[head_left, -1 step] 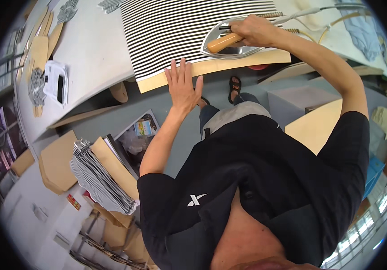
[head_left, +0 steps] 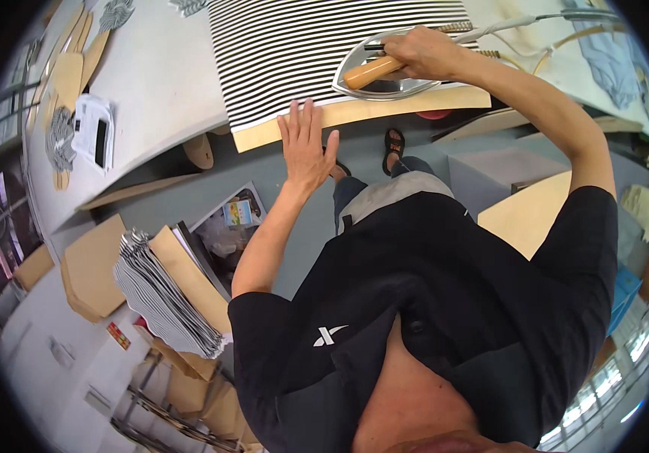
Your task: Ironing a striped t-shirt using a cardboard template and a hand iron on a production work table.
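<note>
A white desk runs across the top of the frame. On it lie striped cloth over a tan board at upper centre, tan cut pieces, a white device and crumpled striped scraps at upper left, and light-blue fabric at upper right.

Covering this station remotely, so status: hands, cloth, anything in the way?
Right hand gripping iron on striped cloth. Left hand laid over cloth edge and tan strip. Possible obstruction: left fingertips, left of iron's tip.
</note>
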Demonstrator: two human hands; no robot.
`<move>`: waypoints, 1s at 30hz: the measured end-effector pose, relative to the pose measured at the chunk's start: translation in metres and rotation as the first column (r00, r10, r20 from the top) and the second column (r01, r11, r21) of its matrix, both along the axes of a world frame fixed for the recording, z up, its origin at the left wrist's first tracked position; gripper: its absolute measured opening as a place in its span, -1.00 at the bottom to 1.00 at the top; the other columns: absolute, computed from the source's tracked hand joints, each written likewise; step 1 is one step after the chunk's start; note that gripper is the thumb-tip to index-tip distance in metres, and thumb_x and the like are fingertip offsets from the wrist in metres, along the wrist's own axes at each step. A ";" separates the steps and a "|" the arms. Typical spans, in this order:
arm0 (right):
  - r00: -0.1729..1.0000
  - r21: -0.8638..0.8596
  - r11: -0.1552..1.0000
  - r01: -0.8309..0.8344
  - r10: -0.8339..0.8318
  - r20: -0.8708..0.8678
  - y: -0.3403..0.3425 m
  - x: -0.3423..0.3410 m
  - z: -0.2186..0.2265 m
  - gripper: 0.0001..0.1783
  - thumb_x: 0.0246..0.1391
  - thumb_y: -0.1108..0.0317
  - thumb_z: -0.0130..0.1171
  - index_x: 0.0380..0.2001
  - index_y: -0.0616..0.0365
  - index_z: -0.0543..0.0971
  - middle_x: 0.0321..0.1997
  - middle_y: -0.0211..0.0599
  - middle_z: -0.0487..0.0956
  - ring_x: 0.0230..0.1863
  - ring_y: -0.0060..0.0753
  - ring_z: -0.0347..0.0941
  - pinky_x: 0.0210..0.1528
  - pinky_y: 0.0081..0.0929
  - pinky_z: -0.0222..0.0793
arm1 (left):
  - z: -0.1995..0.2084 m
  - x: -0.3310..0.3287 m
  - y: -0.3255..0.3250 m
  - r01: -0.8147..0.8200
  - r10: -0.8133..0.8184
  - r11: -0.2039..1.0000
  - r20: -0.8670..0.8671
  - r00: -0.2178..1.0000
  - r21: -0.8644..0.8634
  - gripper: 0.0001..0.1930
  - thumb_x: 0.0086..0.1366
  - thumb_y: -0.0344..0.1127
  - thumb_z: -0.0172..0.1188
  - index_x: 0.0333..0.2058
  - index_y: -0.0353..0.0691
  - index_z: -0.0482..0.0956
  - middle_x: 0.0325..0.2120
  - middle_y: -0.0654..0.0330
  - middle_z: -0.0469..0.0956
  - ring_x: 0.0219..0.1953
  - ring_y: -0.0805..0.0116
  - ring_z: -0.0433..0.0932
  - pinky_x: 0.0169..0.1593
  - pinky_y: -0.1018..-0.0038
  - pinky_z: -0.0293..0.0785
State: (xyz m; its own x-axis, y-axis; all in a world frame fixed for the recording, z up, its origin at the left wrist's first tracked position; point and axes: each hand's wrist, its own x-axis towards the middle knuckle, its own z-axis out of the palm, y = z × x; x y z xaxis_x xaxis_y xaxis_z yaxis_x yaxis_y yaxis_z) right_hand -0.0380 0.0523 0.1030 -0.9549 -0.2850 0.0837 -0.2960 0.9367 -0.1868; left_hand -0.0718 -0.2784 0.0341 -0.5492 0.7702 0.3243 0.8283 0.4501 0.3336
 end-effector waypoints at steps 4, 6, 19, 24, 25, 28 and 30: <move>0.996 0.007 0.996 -0.086 0.086 0.004 -0.064 -0.053 0.010 -0.62 0.03 0.03 0.34 -0.58 0.11 0.56 -0.49 -0.34 0.60 -0.52 -0.12 0.53 -0.38 -0.24 0.49 | -0.009 -0.016 -0.058 -0.114 0.111 0.987 0.039 0.993 0.111 -0.49 0.28 -0.36 0.21 0.20 -0.34 0.41 0.28 -0.01 0.38 0.39 -0.07 0.23 0.43 -0.08 0.01; 0.995 -0.020 0.995 -0.100 0.101 0.018 -0.091 -0.082 -0.003 -0.66 0.02 0.07 0.34 -0.57 0.10 0.58 -0.51 -0.33 0.60 -0.53 -0.14 0.54 -0.37 -0.24 0.51 | -0.012 -0.022 -0.083 -0.159 0.150 0.979 0.071 0.986 0.128 -0.48 0.27 -0.38 0.21 0.20 -0.34 0.41 0.28 -0.01 0.38 0.39 -0.08 0.25 0.43 -0.08 0.02; 0.938 -0.204 0.944 -0.260 0.297 0.181 -0.131 -0.230 -0.020 -0.63 0.10 0.08 0.30 -0.42 0.23 0.70 -0.53 -0.21 0.63 -0.58 -0.15 0.50 -0.51 -0.24 0.44 | -0.017 -0.002 -0.007 -0.191 0.189 0.980 0.041 0.981 0.061 -0.28 0.30 0.14 0.09 0.32 -0.14 0.35 0.48 0.10 0.01 0.53 -0.06 -0.17 0.43 -0.23 -0.31; 0.946 -0.440 0.848 -0.295 0.324 -0.008 -0.077 -0.196 -0.036 -0.57 0.11 0.05 0.31 -0.42 0.29 0.70 -0.54 -0.17 0.63 -0.59 -0.19 0.48 -0.50 -0.29 0.42 | -0.009 -0.005 -0.008 -0.194 0.194 0.981 0.035 0.980 -0.003 -0.30 0.30 0.12 0.09 0.34 -0.10 0.34 0.50 0.14 -0.04 0.53 -0.11 -0.22 0.41 -0.30 -0.43; 0.981 -0.282 0.948 -0.145 0.174 0.083 -0.090 -0.183 -0.023 -0.57 0.10 0.04 0.31 -0.43 0.28 0.70 -0.54 -0.15 0.63 -0.59 -0.16 0.48 -0.48 -0.28 0.43 | -0.012 -0.006 -0.017 -0.225 0.226 0.974 0.028 0.974 -0.017 -0.30 0.30 0.12 0.09 0.34 -0.10 0.34 0.50 0.14 -0.04 0.53 -0.11 -0.22 0.41 -0.30 -0.43; 0.989 -0.045 0.999 0.000 0.007 0.145 -0.105 -0.155 0.003 -0.56 0.09 0.02 0.31 -0.46 0.27 0.67 -0.53 -0.10 0.63 -0.57 -0.11 0.50 -0.43 -0.26 0.45 | -0.019 -0.002 -0.034 -0.226 0.228 0.973 0.034 0.973 -0.052 -0.31 0.34 0.13 0.07 0.38 0.02 0.29 0.49 0.19 0.01 0.53 -0.06 -0.20 0.40 -0.28 -0.47; 0.986 0.009 1.000 -0.004 0.002 0.167 -0.107 -0.149 0.002 -0.55 0.09 0.01 0.30 -0.47 0.27 0.66 -0.53 -0.09 0.63 -0.55 -0.08 0.51 -0.40 -0.25 0.46 | -0.018 0.000 -0.039 -0.212 0.215 0.975 0.040 0.976 -0.060 -0.32 0.36 0.13 0.06 0.39 0.06 0.27 0.49 0.21 0.03 0.53 -0.04 -0.20 0.40 -0.27 -0.48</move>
State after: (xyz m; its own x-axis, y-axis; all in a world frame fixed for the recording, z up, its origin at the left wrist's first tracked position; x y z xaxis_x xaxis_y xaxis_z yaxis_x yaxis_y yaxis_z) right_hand -0.1872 -0.0543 0.1046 -0.9544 -0.2878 -0.0791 -0.2641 0.9378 -0.2254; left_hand -0.0713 -0.3176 0.0158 -0.7162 0.6497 0.2549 0.6954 0.6338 0.3387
